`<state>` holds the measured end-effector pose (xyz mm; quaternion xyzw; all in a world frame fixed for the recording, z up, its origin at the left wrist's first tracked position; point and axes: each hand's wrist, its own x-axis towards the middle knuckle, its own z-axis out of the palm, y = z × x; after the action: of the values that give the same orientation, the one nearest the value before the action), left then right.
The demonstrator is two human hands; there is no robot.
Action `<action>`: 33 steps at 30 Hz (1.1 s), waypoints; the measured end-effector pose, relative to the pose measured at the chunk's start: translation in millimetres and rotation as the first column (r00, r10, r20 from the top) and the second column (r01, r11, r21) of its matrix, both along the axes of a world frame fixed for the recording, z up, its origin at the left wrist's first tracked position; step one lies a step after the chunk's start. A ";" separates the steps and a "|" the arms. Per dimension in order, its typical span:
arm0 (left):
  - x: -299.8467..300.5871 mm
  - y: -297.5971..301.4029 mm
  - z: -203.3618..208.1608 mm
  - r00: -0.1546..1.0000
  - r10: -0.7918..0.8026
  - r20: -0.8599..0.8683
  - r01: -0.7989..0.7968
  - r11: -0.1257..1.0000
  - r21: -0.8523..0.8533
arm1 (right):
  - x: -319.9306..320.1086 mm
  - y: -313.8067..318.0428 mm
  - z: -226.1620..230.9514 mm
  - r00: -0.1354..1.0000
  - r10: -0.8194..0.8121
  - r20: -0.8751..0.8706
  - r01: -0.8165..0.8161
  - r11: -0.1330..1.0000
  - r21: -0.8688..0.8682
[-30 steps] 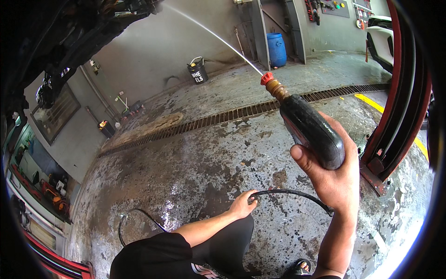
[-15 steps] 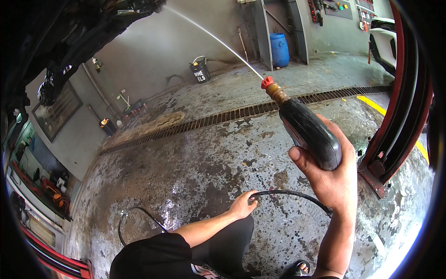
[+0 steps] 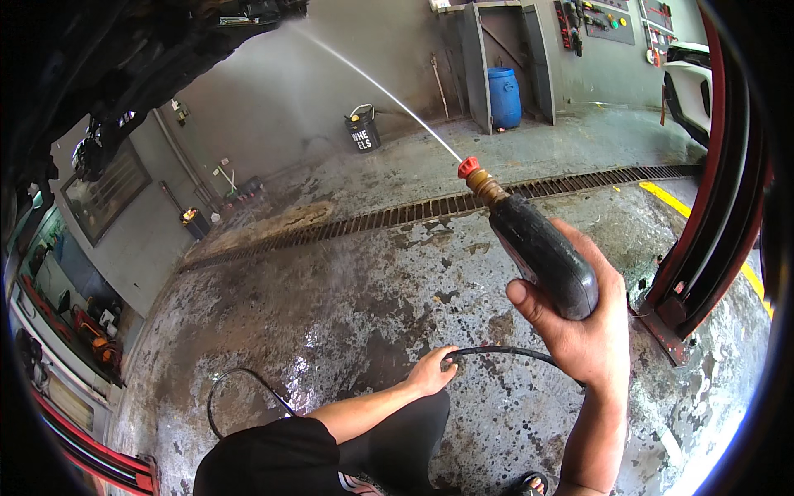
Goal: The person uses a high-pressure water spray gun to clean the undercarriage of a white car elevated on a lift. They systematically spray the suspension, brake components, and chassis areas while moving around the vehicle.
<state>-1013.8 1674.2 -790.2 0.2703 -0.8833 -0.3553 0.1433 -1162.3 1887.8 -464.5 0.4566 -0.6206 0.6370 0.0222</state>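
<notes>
My right hand (image 3: 585,318) is wrapped round the black grip of a pressure washer gun (image 3: 542,252), held up and tilted toward the far left. From its red nozzle (image 3: 468,167), beyond a brass coupling, a thin white water jet (image 3: 380,87) shoots up-left to the dark underside of a raised vehicle (image 3: 107,66), where mist spreads. Lower down, my left hand (image 3: 432,370) is closed round the black hose (image 3: 509,350), which runs rightward behind my right wrist. Another loop of hose (image 3: 217,397) lies on the floor to the left.
A drain grate (image 3: 397,215) crosses the wet, worn floor (image 3: 372,289). Against the far wall stand a black bucket (image 3: 362,132) and a blue barrel (image 3: 504,99). Red lift posts rise at right (image 3: 703,223) and lower left (image 3: 99,459). A white car (image 3: 688,91) is at far right.
The gun and my right hand have dropped slightly and shifted a little left, the jet still running. My left hand keeps its hold on the hose. The view has tipped slightly upward.
</notes>
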 end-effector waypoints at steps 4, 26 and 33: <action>0.3 -2.7 -8.4 1.000 0.017 -0.019 -0.018 0.999 -0.033 | 3.0 0.6 1.1 1.000 0.022 -0.006 -0.022 1.000 0.008; -0.1 -4.0 -5.3 0.999 -0.015 -0.050 0.015 1.000 -0.001 | 0.9 6.5 5.5 0.977 0.184 0.109 -0.195 0.976 0.094; 2.9 -6.6 -6.6 0.998 -0.012 -0.063 0.011 1.000 -0.016 | -0.1 11.0 6.7 0.965 0.239 0.105 -0.249 0.964 0.093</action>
<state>-1010.9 1667.6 -796.8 0.2529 -0.8826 -0.3576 0.1709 -1162.4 1898.8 -457.9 0.5002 -0.5926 0.6218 -0.1093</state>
